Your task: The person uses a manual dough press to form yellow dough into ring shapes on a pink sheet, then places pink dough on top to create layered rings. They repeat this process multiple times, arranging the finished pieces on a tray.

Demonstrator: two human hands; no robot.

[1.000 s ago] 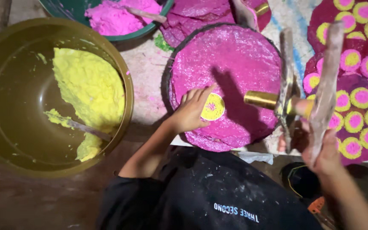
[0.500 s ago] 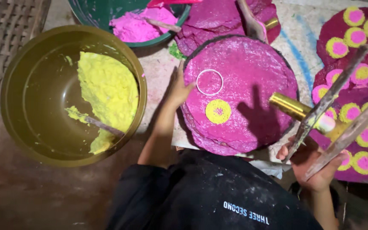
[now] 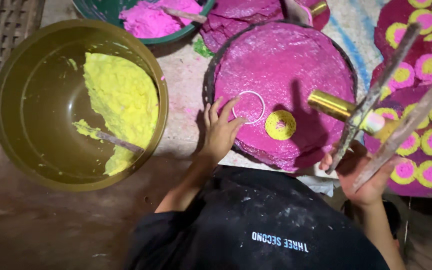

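Your left hand rests spread at the near left edge of the round pink sheet, fingertips steadying a thin white ring that lies flat on it, just left of a yellow disc of paste. Your right hand is closed around two long flat sticks (and a brass-coloured tube juts out beside them), held above the sheet's right side. The big olive bowl with yellow paste sits well to the left, a green bowl of pink paste above.
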